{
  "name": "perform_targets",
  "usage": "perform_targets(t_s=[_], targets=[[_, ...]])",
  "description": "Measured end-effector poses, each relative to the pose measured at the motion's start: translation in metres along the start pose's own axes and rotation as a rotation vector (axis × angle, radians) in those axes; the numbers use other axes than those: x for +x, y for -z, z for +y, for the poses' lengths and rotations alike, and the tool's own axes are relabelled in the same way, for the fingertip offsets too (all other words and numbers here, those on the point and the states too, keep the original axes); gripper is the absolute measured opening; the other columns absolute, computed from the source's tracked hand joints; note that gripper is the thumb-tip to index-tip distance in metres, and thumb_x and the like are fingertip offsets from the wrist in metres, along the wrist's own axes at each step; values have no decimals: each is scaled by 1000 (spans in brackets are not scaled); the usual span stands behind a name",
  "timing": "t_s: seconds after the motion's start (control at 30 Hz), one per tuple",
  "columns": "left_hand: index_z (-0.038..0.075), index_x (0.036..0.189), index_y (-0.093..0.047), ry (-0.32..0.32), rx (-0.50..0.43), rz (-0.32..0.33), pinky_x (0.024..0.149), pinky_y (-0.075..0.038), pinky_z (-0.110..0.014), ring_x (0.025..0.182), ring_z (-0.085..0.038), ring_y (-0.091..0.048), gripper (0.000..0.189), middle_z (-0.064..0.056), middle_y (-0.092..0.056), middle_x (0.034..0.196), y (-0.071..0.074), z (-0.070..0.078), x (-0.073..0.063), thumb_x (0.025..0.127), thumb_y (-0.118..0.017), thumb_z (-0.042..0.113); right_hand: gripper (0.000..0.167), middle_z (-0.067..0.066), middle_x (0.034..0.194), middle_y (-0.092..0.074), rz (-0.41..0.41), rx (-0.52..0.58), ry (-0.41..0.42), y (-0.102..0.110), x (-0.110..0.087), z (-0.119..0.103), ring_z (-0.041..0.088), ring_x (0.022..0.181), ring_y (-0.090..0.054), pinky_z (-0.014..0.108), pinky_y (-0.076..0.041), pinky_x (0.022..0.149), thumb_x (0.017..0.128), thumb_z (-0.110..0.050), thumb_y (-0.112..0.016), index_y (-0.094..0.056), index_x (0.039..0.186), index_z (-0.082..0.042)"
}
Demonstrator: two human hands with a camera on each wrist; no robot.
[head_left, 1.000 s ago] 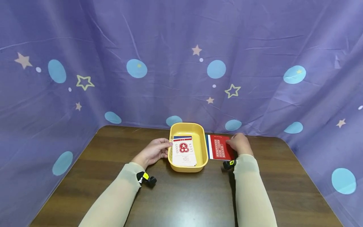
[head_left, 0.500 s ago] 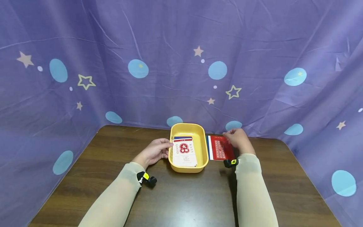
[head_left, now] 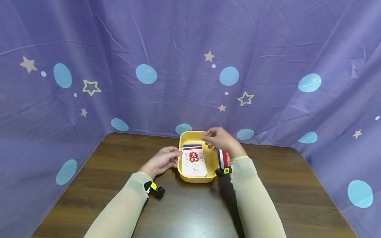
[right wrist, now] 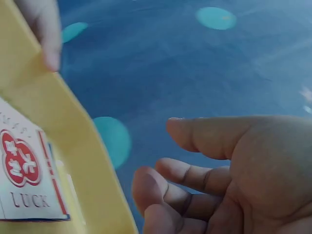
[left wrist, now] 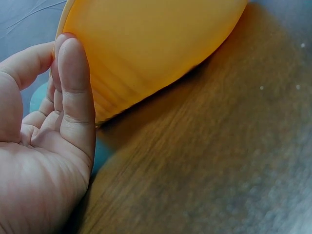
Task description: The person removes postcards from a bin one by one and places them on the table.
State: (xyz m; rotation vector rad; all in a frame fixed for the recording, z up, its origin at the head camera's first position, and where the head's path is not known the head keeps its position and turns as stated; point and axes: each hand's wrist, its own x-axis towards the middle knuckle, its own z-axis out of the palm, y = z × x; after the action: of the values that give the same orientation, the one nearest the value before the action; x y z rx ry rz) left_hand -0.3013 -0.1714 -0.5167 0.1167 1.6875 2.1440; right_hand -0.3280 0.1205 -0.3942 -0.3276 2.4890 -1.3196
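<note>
My left hand [head_left: 161, 160] holds the left rim of a yellow plastic tray [head_left: 197, 179] between thumb and fingers; the left wrist view shows the grip on its wall. Inside the tray lies a small stack of cards [head_left: 194, 164], the top one white with a red "GOOD LUCK" emblem. My right hand [head_left: 220, 138] hovers over the tray's far right rim, fingers loosely bent. Nothing shows between its thumb and fingers [right wrist: 180, 134] in the right wrist view. Beside the tray, red, white and blue cards [head_left: 224, 158] lie on the table, mostly hidden by my right wrist.
The brown wooden table [head_left: 119, 162] reaches back to a purple curtain [head_left: 178, 66] with stars and blue ovals. The tray's far end stands close to the curtain. Each wrist wears a small black camera [head_left: 223, 171].
My right hand has left the red cards and moved left over the tray's right rim. The red cards stay on the table. My left hand stays on the tray.
</note>
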Motion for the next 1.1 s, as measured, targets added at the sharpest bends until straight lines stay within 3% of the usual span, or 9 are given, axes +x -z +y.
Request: perform_targets(t_s=[0.23,0.43,0.7,0.87,1.1], targets=[[10,104,-64,11,1,13,56,-58,-18,63,-6,-63,8,3,-68,78,2,0,1,111,-68,8,27,13,94,-79,-91,-165,-83,-19,28,-15,23,84,-75,35,-70,72,109,-33,-77,-76,113,-7],[12,102,-64,21,-2,10,56,-59,-18,63,-6,-62,11,4,-68,77,1,0,0,112,-67,8,34,11,79,-73,-110,-364,-155,-35,49,-15,20,70,-69,37,-71,68,106,-28,-79,-79,110,6],[13,99,-65,16,-3,12,55,-60,-18,63,-6,-63,14,4,-68,77,-1,-2,2,112,-66,7,37,15,84,-79,-130,-539,-304,-47,61,-14,22,62,-66,27,-53,49,99,-33,-89,-79,105,2],[14,99,-65,13,-10,10,56,-61,-18,64,-7,-64,15,4,-68,77,0,-2,2,112,-65,6,41,13,86,-85,-152,-642,-300,-52,62,-12,19,64,-72,28,-55,54,94,-44,-94,-84,94,-3],[14,100,-65,17,-2,5,57,-61,-19,64,-7,-65,14,4,-69,78,-1,-3,4,112,-65,7,43,7,83,-82,-140,-652,-369,-58,68,-8,19,75,-77,33,-64,69,87,-45,-101,-81,94,-7]])
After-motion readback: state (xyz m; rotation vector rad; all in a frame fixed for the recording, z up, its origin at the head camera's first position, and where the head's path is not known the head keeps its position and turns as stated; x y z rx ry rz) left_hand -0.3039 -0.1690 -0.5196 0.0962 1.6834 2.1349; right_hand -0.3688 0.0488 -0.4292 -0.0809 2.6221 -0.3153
